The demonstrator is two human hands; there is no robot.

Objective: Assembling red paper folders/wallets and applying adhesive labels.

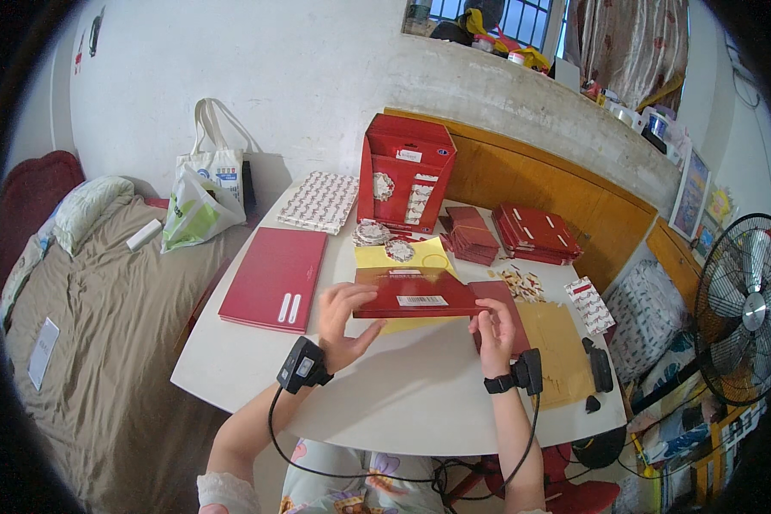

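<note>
A flat dark-red cardboard box (420, 291) with a white barcode label is raised and tilted above the table, spanning the gap between my hands. My left hand (343, 321) has its fingers on the box's left end, the thumb spread below the lower edge. At the right end, the curled fingers of my right hand (493, 330) grip the box's corner. Behind it lies a yellow sheet (433, 254) with a round patterned paper piece (399, 250) on it. Another red piece (499, 308) lies partly hidden behind my right hand.
Around the white table (377, 385) stand a large red carton (409, 176), stacked red boxes (535, 233), red folders (274, 278), patterned white sheets (319, 201) and brown paper (552, 351). A black fan (750, 307) is at the right, a bed (111, 300) at the left. Cables hang from my wrists.
</note>
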